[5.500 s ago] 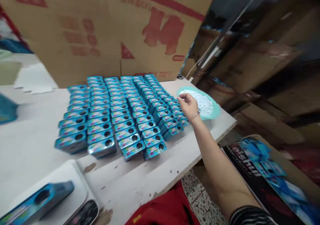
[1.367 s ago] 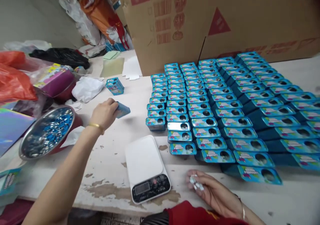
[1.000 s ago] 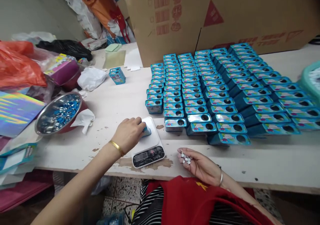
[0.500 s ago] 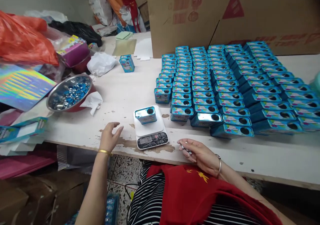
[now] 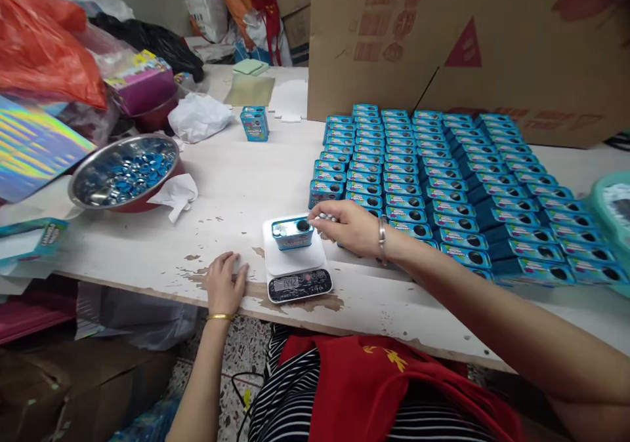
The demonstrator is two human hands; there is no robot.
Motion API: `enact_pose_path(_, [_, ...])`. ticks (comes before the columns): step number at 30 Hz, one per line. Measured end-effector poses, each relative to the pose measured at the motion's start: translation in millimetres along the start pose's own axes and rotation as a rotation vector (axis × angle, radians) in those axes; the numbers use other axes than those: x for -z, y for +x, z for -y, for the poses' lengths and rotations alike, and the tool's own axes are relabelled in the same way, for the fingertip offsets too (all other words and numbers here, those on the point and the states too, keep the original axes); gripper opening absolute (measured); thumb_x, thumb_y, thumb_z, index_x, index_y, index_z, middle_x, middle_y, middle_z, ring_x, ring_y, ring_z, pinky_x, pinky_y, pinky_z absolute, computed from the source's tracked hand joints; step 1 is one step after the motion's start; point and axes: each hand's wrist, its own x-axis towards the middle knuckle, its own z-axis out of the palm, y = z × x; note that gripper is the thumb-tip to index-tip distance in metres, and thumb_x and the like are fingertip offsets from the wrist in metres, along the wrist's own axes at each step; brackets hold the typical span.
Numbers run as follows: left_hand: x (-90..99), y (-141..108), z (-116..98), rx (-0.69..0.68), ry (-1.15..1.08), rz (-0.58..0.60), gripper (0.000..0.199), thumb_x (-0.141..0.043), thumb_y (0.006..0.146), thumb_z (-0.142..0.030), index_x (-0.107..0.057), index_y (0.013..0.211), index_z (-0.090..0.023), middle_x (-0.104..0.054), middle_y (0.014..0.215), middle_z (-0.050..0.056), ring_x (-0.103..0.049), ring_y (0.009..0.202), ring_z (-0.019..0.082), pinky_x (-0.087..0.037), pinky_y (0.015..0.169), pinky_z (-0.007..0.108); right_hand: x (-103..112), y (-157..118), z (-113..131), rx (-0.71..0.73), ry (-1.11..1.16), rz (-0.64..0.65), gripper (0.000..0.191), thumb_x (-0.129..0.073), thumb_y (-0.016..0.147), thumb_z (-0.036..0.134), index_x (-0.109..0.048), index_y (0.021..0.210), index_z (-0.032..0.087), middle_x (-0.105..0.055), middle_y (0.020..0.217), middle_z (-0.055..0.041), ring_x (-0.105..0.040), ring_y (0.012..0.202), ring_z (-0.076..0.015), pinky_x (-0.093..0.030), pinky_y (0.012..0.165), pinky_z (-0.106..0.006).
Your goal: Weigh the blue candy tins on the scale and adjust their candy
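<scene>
A small blue tin (image 5: 292, 235) with a round dark hole in its silvery top stands upright on a white digital scale (image 5: 298, 261), whose display shows a reading. My right hand (image 5: 347, 225) is at the tin's right end, fingers curled around several small white pellets (image 5: 325, 217) close beside the hole. Two pale round spots show on the tin's top at the left. My left hand (image 5: 225, 283) rests on the table left of the scale, thumb apart from the fingers, holding nothing.
Rows of similar blue tins (image 5: 406, 200) fill the right side before a large cardboard box (image 5: 384, 75). One tin (image 5: 254, 124) stands alone at the back. A metal bowl (image 5: 81, 189) of blue and silver lids sits left. A turquoise basin (image 5: 603, 212) is far right.
My right hand has moved up and left from the table's front edge to the tin on the scale, with the pellets. My left hand has lowered onto the table. The scale's display is now readable.
</scene>
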Motion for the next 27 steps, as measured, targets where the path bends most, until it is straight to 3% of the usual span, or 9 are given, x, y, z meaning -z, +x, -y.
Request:
enact_pose_path(4, [-1.0, -1, 1, 0.011, -0.007, -0.003, 0.032, -0.047, 0.088, -0.04, -0.057, 0.109, -0.017, -0.056, 0.113, 0.012, -0.051, 0.11, 0.025, -0.04, 0.096, 0.041, -2, 19, 15, 0.017, -0.436, 0.055, 0.015, -0.053, 0.09, 0.016, -0.066, 0.092, 0.011, -0.059, 0.072, -0.0022, -0.052, 0.068, -0.0111, -0.035, 0.067, -0.023])
enact_pose_path(9, [-2.1, -1, 1, 0.021, 0.003, 0.0, 0.034, -0.047, 0.088, -0.041, -0.057, 0.11, -0.018, -0.056, 0.114, 0.011, -0.051, 0.109, 0.026, -0.041, 0.096, 0.041, -7, 28, 19, 0.03, -0.649, 0.175, 0.02, -0.05, 0.091, 0.017, -0.065, 0.103, 0.01, -0.063, 0.095, -0.0108, -0.055, 0.088, -0.0179, -0.035, 0.071, -0.025])
enact_pose_path(21, [-0.9, 0, -2, 0.047, -0.018, 0.021, 0.033, -0.047, 0.088, -0.04, -0.057, 0.111, -0.019, -0.056, 0.115, 0.012, -0.051, 0.11, 0.026, -0.04, 0.097, 0.042, -13, 40, 17, -0.009, -0.726, 0.23, 0.026, -0.057, 0.086, 0.017, -0.06, 0.111, 0.011, -0.059, 0.095, -0.011, -0.053, 0.079, -0.0159, -0.034, 0.068, -0.025])
enact_pose_path(24, [-1.8, -1, -1, 0.039, -0.009, 0.015, 0.034, -0.046, 0.088, -0.041, -0.057, 0.11, -0.018, -0.056, 0.115, 0.011, -0.051, 0.11, 0.025, -0.04, 0.097, 0.04, -11, 43, 18, 0.015, -0.723, 0.216, 0.016, -0.054, 0.087, 0.014, -0.064, 0.098, 0.009, -0.06, 0.088, -0.0093, -0.052, 0.077, -0.0148, -0.033, 0.068, -0.025])
enact_pose_path(27, [-2.3, -1, -1, 0.042, -0.006, 0.024, 0.035, -0.046, 0.089, -0.042, -0.057, 0.111, -0.017, -0.056, 0.115, 0.012, -0.05, 0.111, 0.025, -0.04, 0.097, 0.04, -7, 41, 16, 0.039, -0.625, 0.125, 0.013, -0.052, 0.085, 0.009, -0.065, 0.081, 0.009, -0.058, 0.075, -0.0046, -0.049, 0.071, -0.0119, -0.033, 0.067, -0.024])
